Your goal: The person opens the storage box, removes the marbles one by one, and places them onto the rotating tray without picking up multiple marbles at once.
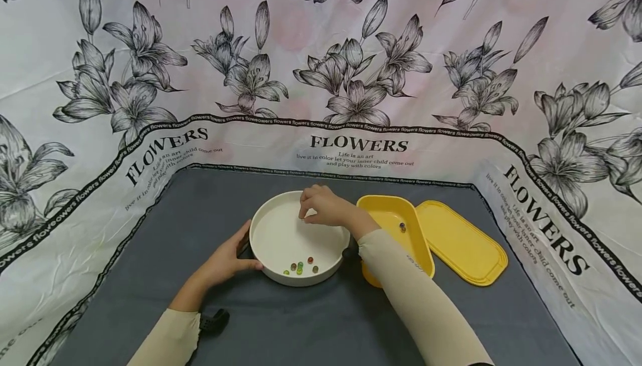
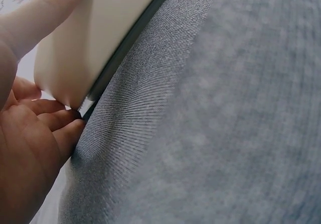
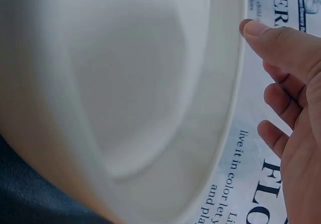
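Note:
A round white dish (image 1: 281,232) stands on the grey cloth, with several small coloured marbles (image 1: 300,268) lying near its front wall. My left hand (image 1: 228,257) grips the dish at its left side; in the left wrist view the thumb (image 2: 47,15) is on the wall and the fingers (image 2: 57,118) reach its lower edge. My right hand (image 1: 326,205) is over the far right part of the dish, fingers bent and thumb near the index fingertip. In the right wrist view, no object shows in the right hand (image 3: 296,93); the space behind the thumb is hidden.
To the right of the dish is a yellow box (image 1: 393,210) with a few dark marbles (image 1: 403,227) inside, partly covered by the right sleeve. Its yellow lid (image 1: 463,243) lies flat beside it. A flower-printed cloth (image 1: 358,143) hangs behind and along the sides.

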Tool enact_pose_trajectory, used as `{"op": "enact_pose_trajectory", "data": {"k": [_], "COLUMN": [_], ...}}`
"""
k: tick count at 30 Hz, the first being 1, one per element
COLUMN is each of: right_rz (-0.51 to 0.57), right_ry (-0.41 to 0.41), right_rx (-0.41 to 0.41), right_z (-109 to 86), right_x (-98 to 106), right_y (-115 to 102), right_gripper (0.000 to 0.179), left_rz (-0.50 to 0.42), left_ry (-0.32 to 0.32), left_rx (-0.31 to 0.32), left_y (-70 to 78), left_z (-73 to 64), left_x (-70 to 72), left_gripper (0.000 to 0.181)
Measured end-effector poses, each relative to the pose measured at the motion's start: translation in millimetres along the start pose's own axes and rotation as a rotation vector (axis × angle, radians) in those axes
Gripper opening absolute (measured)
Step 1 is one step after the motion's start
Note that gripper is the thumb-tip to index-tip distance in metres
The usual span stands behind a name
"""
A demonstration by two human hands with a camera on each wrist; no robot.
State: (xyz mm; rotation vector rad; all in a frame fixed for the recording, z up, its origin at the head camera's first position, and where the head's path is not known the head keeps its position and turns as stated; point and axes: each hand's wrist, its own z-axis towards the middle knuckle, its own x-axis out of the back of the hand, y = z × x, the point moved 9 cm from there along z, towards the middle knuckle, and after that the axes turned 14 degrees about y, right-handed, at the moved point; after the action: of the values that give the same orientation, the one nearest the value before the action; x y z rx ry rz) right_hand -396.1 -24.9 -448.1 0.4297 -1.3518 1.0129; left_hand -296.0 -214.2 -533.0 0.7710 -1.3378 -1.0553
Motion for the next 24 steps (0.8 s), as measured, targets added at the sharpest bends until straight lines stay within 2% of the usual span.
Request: {"op": "enact_pose_trajectory", "data": {"k": [8,12,18,24], "right_rz": [-0.029,-0.040,-0.037,-0.077], "right_ry": [-0.056,-0.047,-0.075,-0.047], "right_rx": [0.008,-0.012,-0.009,0.010], "right_z": [-2.2,-2.8,-8.0,-13.1], "right_x": [-19.3,-21.0,-26.9,-13.0], "right_y": [1.0,2.1,1.8,3.3], "right_gripper": [0.013,0.012,0.016,0.017], "left_rz": [0.016,0.019,0.025,0.017], "left_ry": [-0.013,0.008,-0.008,0.001], "left_rx": [0.008,0.006,0.007,0.006], "left_y": [-2.4,0.2,-0.3,-1.3], "left_z": [-0.9,-0.6,-3.7,-3.5], "left_x": [-2.2,0.8,-0.7,-0.8], "left_gripper": [0.124,0.123,0.123,0.123]}}
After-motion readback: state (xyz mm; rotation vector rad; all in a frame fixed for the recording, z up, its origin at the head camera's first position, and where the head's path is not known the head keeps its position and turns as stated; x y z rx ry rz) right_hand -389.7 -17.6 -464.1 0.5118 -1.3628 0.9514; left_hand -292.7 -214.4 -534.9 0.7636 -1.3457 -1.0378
